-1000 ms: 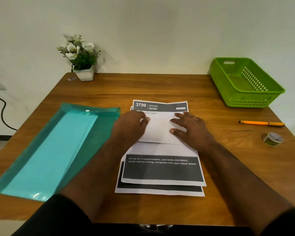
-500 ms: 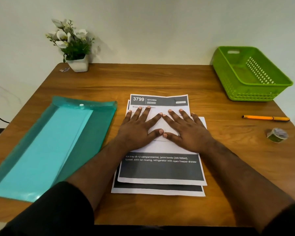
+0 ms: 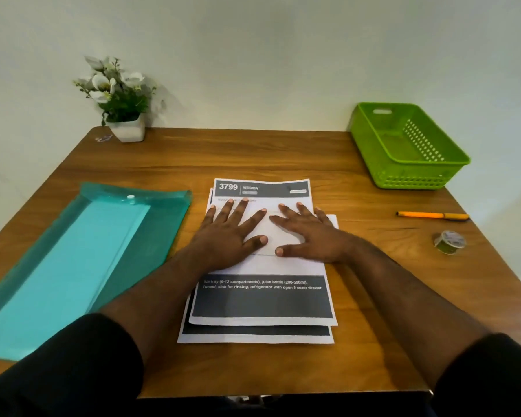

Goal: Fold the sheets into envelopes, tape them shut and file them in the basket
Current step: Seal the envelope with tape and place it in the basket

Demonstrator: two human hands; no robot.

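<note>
Seen from the head camera, both hands lay flat and spread on a folded white sheet [image 3: 268, 233] that rested on top of a stack of printed sheets [image 3: 262, 299]. The left hand [image 3: 229, 233] covered the fold's left part, the right hand [image 3: 310, 236] its right part, fingers straight and fanned, palms down, pinching nothing. This looked like the pressing of a crease.

The folded piece lay directly under the palms, its long axis running side to side between the two hands, so neither hand was nearer to it. Its near edge showed just by the thumbs; the stack's dark header band lay just beyond the fingertips and its dark footer toward the person's body.

The roll of tape [image 3: 449, 242] sat well out to the right of the right hand, with an orange pen [image 3: 432, 215] just beyond it. The green basket [image 3: 409, 173] stood farther still, beyond and to the right. Taping would therefore likely fall to the right hand. A teal plastic folder [image 3: 82, 260] lay beside the left forearm.
</note>
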